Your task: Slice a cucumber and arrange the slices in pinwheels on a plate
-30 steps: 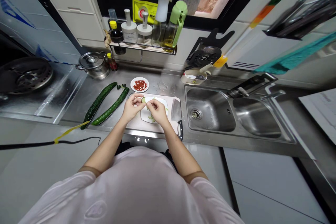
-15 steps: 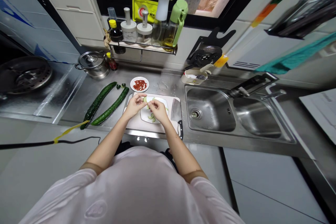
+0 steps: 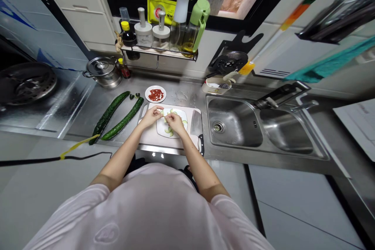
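Note:
My left hand [image 3: 152,116] and my right hand [image 3: 175,122] meet over a white plate [image 3: 160,132], fingertips pinched close together. Between them is a small pale-green cucumber slice [image 3: 164,113], mostly covered by the fingers. More thin cucumber slices [image 3: 169,130] with green edges lie on the plate, which rests on a light cutting board [image 3: 149,140]. A broad-bladed kitchen knife [image 3: 196,122] with a black handle lies along the board's right side. Left of the board are two long whole cucumbers [image 3: 123,119], with small cut ends [image 3: 134,95] near their tips.
Behind the board sits a small white dish [image 3: 147,97] of chopped red pieces [image 3: 156,94]. A lidded steel pot [image 3: 103,76] stands at the back left, near a stove burner [image 3: 27,84]. To the right is a double sink [image 3: 234,125]. A shelf [image 3: 172,51] holds bottles and jars.
My fingertips have shifted slightly over the plate, and the slice between them shows less than before. The plate, board, knife and whole cucumbers have stayed put.

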The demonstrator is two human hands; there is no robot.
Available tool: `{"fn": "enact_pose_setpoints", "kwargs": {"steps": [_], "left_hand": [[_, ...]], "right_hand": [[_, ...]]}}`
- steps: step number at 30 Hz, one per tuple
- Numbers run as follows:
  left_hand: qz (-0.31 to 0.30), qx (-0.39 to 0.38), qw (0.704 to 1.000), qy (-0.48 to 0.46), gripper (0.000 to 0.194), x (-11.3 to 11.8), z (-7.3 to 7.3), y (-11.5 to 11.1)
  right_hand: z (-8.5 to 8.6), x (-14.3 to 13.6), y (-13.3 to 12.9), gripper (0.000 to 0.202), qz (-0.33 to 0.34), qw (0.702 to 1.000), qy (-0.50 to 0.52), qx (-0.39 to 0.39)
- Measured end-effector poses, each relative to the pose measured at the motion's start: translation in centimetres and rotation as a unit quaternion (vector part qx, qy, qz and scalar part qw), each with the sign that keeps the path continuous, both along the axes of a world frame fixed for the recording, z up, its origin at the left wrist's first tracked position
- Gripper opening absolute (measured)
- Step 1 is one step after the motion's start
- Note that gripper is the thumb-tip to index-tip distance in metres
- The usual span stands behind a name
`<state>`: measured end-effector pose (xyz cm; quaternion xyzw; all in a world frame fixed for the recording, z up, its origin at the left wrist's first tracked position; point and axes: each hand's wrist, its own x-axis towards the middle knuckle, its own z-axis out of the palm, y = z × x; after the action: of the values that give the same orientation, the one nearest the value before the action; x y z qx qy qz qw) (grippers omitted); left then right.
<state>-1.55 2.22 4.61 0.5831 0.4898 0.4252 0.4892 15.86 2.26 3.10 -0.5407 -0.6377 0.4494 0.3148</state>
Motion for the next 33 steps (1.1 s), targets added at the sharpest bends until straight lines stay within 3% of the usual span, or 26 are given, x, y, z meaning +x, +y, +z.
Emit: {"fn": "enact_pose_setpoints", "kwargs": {"steps": [5,12,25,33], "left_hand": [[-0.002,0.011,0.996,0.091,0.038,-0.2,-1.8,1.0],[-0.018,0.016,0.974,0.226,0.034,-0.4,-3.7,1.9],[-0.038,0.039,0.921,0.386,0.033,0.3,-3.0,2.0],[-0.032,0.081,0.873,0.480,0.026,0.7,-3.5,1.7]], "right_hand": [[-1.7,-0.3,0.7,0.015,-0.005,0.998,-0.059,-0.008],[-2.6,-0.8,1.3,0.014,0.010,0.989,-0.149,-0.002],[-2.4,-1.5,1.7,0.021,0.048,0.956,-0.288,-0.018],[-2.0,-2.2,1.0,0.023,0.066,0.925,-0.374,-0.009]]}}
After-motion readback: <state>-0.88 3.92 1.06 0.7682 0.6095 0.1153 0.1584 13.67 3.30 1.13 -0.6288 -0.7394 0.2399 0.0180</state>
